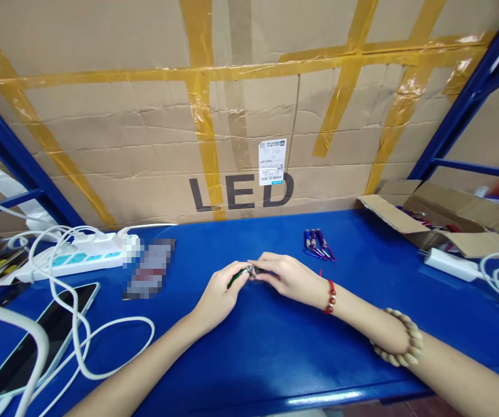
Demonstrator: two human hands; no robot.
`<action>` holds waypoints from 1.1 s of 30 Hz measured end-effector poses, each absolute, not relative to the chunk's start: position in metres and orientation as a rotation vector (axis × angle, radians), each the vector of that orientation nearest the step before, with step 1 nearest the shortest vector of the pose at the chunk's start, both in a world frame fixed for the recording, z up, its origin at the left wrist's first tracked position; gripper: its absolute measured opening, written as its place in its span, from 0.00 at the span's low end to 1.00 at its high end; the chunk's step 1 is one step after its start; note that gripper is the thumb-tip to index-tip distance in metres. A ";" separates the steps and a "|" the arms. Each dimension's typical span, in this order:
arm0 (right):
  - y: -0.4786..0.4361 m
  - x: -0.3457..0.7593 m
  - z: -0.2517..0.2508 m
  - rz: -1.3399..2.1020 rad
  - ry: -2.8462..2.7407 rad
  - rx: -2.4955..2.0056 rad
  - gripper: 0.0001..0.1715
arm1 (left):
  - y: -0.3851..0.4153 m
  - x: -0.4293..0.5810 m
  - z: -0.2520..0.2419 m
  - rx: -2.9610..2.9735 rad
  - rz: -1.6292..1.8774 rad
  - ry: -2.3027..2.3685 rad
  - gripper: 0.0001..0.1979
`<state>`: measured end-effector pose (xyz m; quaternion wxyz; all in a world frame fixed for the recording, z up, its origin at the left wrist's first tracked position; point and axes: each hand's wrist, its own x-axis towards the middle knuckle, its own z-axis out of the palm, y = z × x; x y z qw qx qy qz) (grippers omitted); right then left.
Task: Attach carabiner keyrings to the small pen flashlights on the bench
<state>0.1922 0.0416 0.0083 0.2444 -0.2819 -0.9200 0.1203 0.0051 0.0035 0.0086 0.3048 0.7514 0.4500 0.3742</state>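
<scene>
My left hand [218,292] is closed around a small green pen-shaped item [237,277] with a silvery tip, held low over the blue table [275,347]. My right hand [286,276] meets it from the right, fingers pinched on the same item's tip end. The two hands touch at the middle of the table. A red bead bracelet and a pale wooden bead bracelet sit on my right wrist and forearm. A small bunch of blue and purple items of similar shape [317,244] lies on the table beyond my right hand.
A white power strip [86,252] with trailing white cables lies at the left, a phone [32,341] lies face up near the left front. An open cardboard box [440,217] and a white adapter [451,263] sit at the right. A taped cardboard wall marked LED [240,116] stands behind.
</scene>
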 end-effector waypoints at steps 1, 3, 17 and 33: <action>0.041 0.192 0.009 0.324 -2.540 -0.743 0.14 | 0.004 0.005 0.008 1.993 0.989 1.192 0.12; 0.041 0.192 0.011 0.327 -2.578 -0.695 0.14 | 0.004 0.005 0.008 1.990 0.978 1.202 0.12; 0.043 0.197 0.014 0.250 -2.583 -0.613 0.16 | 0.004 0.003 0.008 1.955 1.020 1.264 0.13; 0.025 0.179 0.007 0.320 -2.140 -0.702 0.17 | -0.001 0.009 0.008 1.986 1.053 1.274 0.13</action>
